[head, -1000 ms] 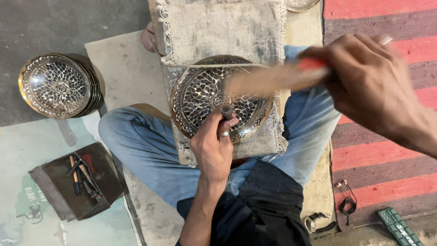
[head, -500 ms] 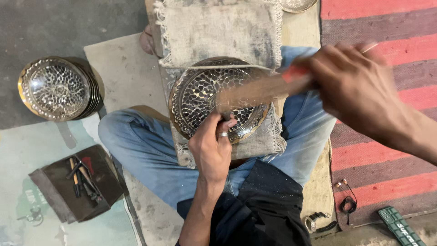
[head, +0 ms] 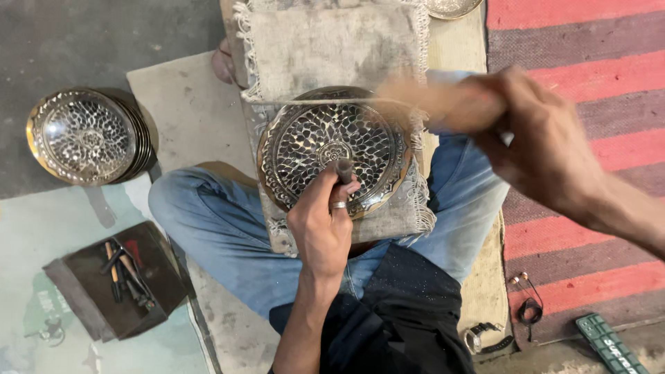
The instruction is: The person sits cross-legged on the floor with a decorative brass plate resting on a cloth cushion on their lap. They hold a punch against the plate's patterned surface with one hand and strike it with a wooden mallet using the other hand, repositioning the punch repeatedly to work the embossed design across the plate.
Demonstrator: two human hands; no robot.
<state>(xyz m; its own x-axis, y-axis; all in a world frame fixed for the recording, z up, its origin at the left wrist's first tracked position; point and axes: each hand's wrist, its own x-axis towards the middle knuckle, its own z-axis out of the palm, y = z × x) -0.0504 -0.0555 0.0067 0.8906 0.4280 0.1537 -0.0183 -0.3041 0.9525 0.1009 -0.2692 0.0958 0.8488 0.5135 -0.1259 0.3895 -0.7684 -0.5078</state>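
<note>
An engraved round metal plate (head: 305,142) lies on a frayed grey cloth (head: 325,48) over my crossed legs. My left hand (head: 322,225), a ring on one finger, pinches a short dark chisel (head: 344,170) upright on the plate just below its centre. My right hand (head: 537,142) is raised at the right and grips a wooden mallet (head: 433,104), which is blurred by motion above the plate's right rim.
A stack of similar engraved plates (head: 83,135) sits on the floor at left. A dark tray with several small tools (head: 121,273) lies at lower left. A red striped rug (head: 589,69) covers the right; a watch (head: 485,337) and a green box (head: 609,344) lie near its lower edge.
My right hand has lifted and drawn the mallet up and to the right from above the chisel. The left hand and chisel stay in place on the plate.
</note>
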